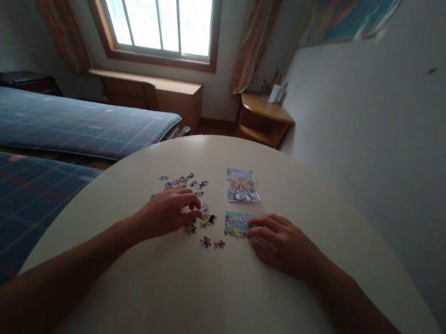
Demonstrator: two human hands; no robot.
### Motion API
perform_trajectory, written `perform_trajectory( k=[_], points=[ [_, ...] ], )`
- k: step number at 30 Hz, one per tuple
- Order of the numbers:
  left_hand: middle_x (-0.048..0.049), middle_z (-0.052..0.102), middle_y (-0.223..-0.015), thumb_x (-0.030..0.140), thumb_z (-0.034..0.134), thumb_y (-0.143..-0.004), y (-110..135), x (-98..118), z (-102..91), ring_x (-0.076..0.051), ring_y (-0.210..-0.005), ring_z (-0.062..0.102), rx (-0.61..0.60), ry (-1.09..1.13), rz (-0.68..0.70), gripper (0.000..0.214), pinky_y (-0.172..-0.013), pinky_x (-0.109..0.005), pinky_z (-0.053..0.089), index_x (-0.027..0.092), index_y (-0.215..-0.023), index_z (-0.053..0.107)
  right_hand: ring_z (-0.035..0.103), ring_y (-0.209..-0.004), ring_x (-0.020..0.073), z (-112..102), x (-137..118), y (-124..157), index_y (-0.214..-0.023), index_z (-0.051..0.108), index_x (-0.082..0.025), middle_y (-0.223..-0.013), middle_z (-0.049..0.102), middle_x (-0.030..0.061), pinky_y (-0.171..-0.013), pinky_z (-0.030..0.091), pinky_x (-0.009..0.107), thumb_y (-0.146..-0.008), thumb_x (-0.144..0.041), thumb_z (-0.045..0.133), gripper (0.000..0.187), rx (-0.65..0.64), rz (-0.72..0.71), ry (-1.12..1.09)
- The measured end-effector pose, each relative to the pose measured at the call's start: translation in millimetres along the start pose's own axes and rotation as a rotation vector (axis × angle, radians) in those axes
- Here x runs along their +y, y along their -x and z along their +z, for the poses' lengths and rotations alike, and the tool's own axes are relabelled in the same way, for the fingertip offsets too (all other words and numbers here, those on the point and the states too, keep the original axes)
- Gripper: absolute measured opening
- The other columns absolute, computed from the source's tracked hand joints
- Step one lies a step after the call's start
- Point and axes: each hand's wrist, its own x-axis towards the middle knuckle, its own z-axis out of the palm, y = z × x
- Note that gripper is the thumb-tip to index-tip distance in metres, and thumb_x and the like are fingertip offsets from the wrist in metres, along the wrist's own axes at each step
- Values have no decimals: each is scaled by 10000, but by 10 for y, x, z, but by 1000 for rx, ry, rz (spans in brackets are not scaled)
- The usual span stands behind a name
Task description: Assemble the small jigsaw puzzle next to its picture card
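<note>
On a round white table (206,296) lie several loose jigsaw pieces (188,183), a partly joined colourful puzzle patch (236,223) and a printed picture card (242,185) behind it. My left hand (170,212) rests among the loose pieces with its fingers curled, thumb and fingertips pinched at a small dark piece (211,219). My right hand (279,240) lies flat at the right edge of the joined patch, fingers stretched out and touching it.
Two beds with blue plaid covers (60,121) stand to the left of the table. A wooden corner shelf (263,118) and a low wooden unit (154,92) sit under the window. A grey wall runs along the right.
</note>
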Motion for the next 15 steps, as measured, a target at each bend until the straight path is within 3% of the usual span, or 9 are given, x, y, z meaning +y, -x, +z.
perform_trajectory(
  k=[7,12,15],
  points=[
    [-37,673,-1002,389,700,-843,92,392,208,-233,-957,610,-118,15,85,175,-846,-386,486,251,-948,681,658,-1015,210,30,-8,48,-1055,687,-251,-1127,698,76,-919,528,395,-856,-204,629,212,20,41,3],
    [-33,657,-1064,345,722,-824,99,447,231,-242,-1007,593,-159,11,89,170,-891,-412,483,258,-962,673,645,-1041,211,31,0,86,-1104,681,-271,-1155,689,61,-944,508,410,-863,-231,627,251,8,74,-10],
    [-40,666,-1041,374,690,-855,68,369,177,-242,-990,598,-112,-40,109,165,-890,-422,487,244,-956,672,640,-1037,208,20,15,97,-1101,682,-274,-1160,685,59,-944,504,412,-859,-253,637,246,4,92,-30]
  ],
)
